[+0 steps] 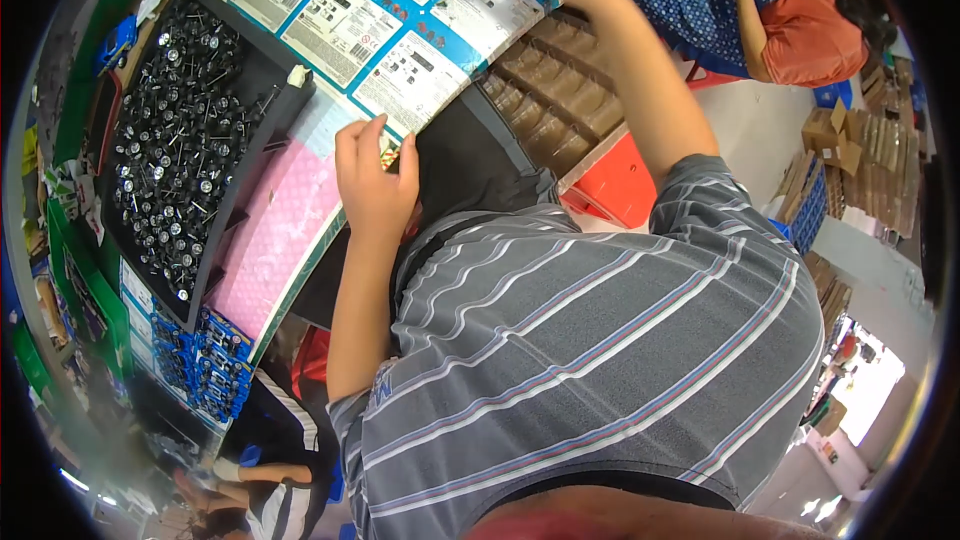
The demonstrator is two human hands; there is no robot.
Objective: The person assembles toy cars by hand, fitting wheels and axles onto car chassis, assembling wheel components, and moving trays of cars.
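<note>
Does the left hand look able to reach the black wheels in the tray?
Probably yes: the left hand is near the open-topped tray, and nothing covers the black wheels; only the tray's raised near side seems in the way.

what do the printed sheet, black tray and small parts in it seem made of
Printed sheet: probably paper or card, smooth, perhaps coated; thin edge. Black tray: likely plastic, satin; moulded-looking ribs outside. Small parts: dull black discs perhaps plastic; glinting thin shafts probably metal.

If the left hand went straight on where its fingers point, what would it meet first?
The left hand would probably meet the blue-and-white printed sheet first; it looks right at the near edge, though depth and contact are unclear.
</note>
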